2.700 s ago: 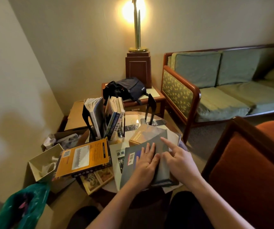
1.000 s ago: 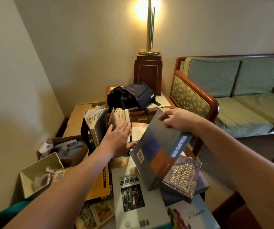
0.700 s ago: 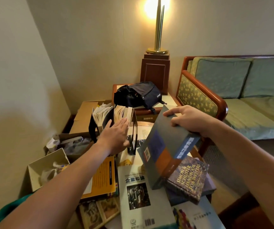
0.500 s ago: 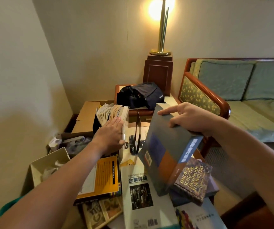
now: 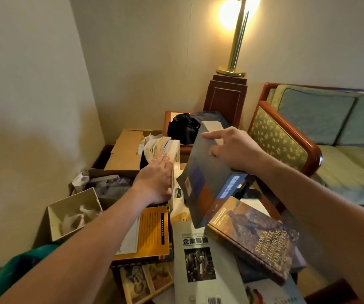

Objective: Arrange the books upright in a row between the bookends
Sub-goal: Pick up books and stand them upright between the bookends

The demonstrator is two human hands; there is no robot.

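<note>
Upright row of books [image 5: 165,150] stands with its pages fanned, left hand [image 5: 154,181] flat against its side. Right of the row, the thick grey-blue book [image 5: 203,178] is tilted, right hand [image 5: 233,150] gripping its top edge. In front of the row, lying flat: orange book [image 5: 152,233], white book [image 5: 198,260], brown handbook [image 5: 253,238].

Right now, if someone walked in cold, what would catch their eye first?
The right hand grips a thick grey book, held tilted at centre. Just left of it, the left hand presses flat against the upright books. A lit brass lamp glows in the corner behind.
</note>
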